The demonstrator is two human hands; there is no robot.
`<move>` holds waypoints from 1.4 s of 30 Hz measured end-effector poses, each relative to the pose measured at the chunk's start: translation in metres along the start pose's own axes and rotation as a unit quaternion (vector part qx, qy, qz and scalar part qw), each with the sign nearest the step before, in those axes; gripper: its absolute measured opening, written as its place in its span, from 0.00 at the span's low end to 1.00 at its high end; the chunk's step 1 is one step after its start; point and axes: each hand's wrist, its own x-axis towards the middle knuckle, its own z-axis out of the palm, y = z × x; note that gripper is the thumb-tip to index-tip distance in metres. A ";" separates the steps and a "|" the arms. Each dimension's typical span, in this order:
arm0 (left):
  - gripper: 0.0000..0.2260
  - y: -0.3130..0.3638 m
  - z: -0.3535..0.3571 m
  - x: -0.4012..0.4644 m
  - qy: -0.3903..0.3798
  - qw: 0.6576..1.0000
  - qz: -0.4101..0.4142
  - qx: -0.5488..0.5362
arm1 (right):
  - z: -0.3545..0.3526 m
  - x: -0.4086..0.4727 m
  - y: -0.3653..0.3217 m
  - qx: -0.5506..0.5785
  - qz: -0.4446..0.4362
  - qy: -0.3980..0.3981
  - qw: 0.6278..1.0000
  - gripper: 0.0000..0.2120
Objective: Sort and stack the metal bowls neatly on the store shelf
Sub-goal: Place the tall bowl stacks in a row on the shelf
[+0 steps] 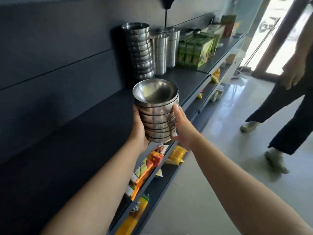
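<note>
Head view: a nested stack of metal bowls (156, 114) is held between two bare hands above the front edge of a dark store shelf (94, 129). The left hand (138, 128) cups the stack's left side, fingers wrapped round behind it; the right hand (180, 126) presses flat against the right side, fingers fairly straight, thumb low near the base. The stack sits directly between the palms, mouth up and tilted slightly toward the camera, apparently clear of the shelf surface. Beyond the hands, farther along the same shelf, stands a taller stack of bowls (140, 51), with stacked steel tumblers (165, 50) just beside it and green cartons (196, 50) past those. Below the hands, lower shelves carry yellow and orange packets (176, 154). To the right of the hands, well apart, another person (288, 85) walks across the pale floor.

Judging by the material, the bowls are rigid and smooth, likely slippery at the rims, and a stack this tall will carry some weight and could shift or rattle. A hold low on both sides, with one hand under the base, looks safest for setting it down.
</note>
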 end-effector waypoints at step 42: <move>0.35 0.056 -0.037 0.229 0.360 0.914 0.153 -0.108 | 0.034 0.325 -0.052 -0.064 0.095 -0.339 0.934 0.33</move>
